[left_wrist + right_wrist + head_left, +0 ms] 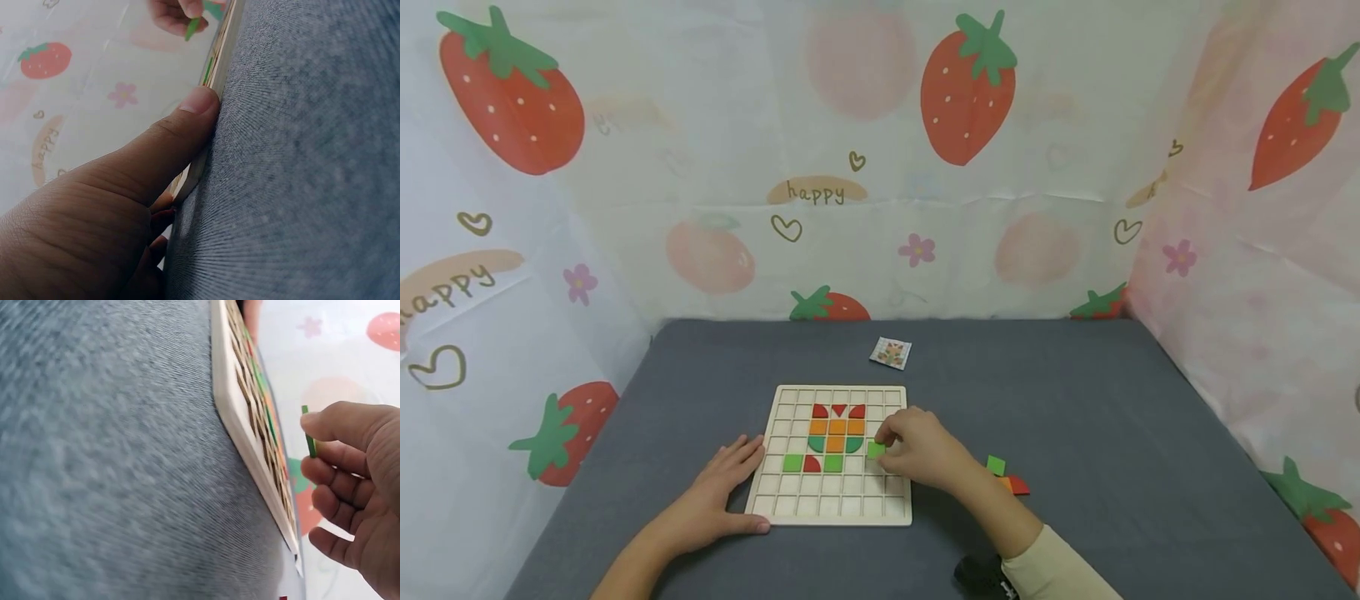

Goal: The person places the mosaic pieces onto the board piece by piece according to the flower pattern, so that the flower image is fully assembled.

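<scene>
A wooden grid board (872,506) lies flat on the grey cloth, with red, orange and green tiles set in its cells. My left hand (718,496) rests against the board's left side, fingers stretched along the edge and thumb at the near left corner. Between thumb and fingers my right hand (928,450) pinches a light green square tile (876,450) over the board's right part. The right wrist view shows this green tile (309,431) edge-on, held above the board. In the row nearest me, a red quarter-round tile (812,464) sits between two green squares.
Loose tiles lie right of the board beside my right forearm: a green square (996,465), an orange piece (1004,482) and a red one (1020,485). A small pattern card (892,353) lies behind the board. Strawberry-printed cloth (880,250) hangs around the table.
</scene>
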Demonstrator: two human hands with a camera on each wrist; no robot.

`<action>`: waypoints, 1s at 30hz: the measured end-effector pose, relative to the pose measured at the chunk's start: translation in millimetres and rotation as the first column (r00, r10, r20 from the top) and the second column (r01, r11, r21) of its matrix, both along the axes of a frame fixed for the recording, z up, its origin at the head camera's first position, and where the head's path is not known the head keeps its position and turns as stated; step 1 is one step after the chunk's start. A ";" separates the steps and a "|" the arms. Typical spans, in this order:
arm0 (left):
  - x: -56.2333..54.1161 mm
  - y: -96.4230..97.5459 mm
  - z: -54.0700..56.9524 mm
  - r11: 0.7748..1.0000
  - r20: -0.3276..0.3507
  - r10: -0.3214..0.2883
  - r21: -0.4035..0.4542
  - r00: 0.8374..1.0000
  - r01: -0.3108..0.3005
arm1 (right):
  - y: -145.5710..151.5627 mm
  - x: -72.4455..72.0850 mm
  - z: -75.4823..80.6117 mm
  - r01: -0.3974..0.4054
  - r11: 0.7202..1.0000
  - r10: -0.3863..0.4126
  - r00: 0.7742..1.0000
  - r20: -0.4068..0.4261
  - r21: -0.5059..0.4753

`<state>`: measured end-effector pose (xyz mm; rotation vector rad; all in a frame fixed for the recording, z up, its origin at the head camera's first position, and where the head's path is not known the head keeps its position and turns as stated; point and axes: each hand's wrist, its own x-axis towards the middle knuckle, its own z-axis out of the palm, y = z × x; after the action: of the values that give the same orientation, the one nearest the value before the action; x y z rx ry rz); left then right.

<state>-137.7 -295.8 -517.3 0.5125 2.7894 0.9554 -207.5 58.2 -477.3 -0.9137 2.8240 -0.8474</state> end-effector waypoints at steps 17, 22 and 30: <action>1.0 0.2 0.3 1.000 0.006 0.001 0.013 1.000 -0.001 | -8.7 3.0 -16.8 0.013 0.999 -0.012 1.000 -0.023 0.049; 1.1 -0.4 -0.4 1.000 0.016 0.007 0.012 1.000 -0.007 | -9.6 3.6 -17.1 0.016 0.998 -0.015 1.000 -0.025 0.061; -1.2 -0.2 -1.1 1.000 0.021 0.004 0.004 1.000 -0.004 | -7.5 4.4 -16.3 0.010 0.998 -0.010 1.000 -0.002 0.056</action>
<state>-138.8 -296.0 -518.4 0.4953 2.7714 0.9616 -203.0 50.7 -493.7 -0.8939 2.8405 -0.7651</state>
